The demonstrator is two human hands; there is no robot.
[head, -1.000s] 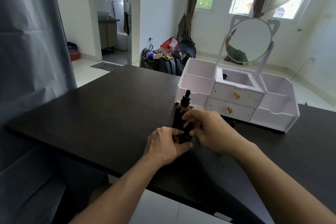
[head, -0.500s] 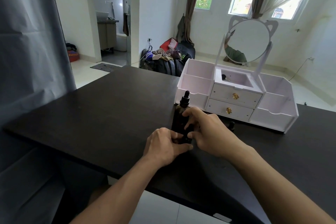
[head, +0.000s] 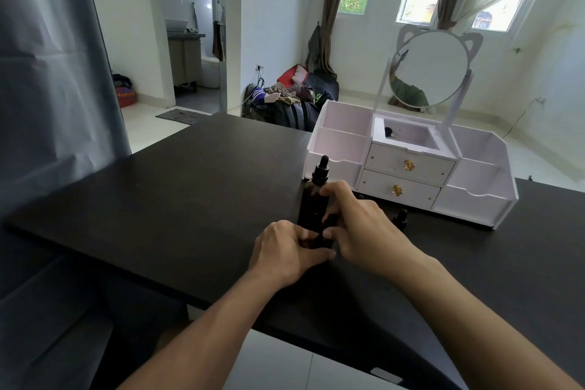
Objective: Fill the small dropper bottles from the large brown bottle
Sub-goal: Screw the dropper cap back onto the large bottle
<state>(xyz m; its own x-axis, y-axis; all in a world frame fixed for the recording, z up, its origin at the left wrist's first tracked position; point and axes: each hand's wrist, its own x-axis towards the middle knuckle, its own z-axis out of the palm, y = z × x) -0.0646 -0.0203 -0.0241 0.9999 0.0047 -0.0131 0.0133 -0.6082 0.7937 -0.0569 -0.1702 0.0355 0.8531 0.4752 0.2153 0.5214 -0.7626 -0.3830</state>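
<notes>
A: Where are the bottles?

B: The large brown bottle (head: 311,199) stands on the worktop (head: 177,187), dropper cap on, before the white organizer (head: 408,165). Left hand (head: 286,252) grips a small dropper bottle (head: 326,233) at its base; right hand (head: 359,226) pinches the cap.

A: Advice?

B: Brace the base, twist only the cap, keep it upright.

A: Changed since earlier?

B: Barely; both hands stay put.
</notes>
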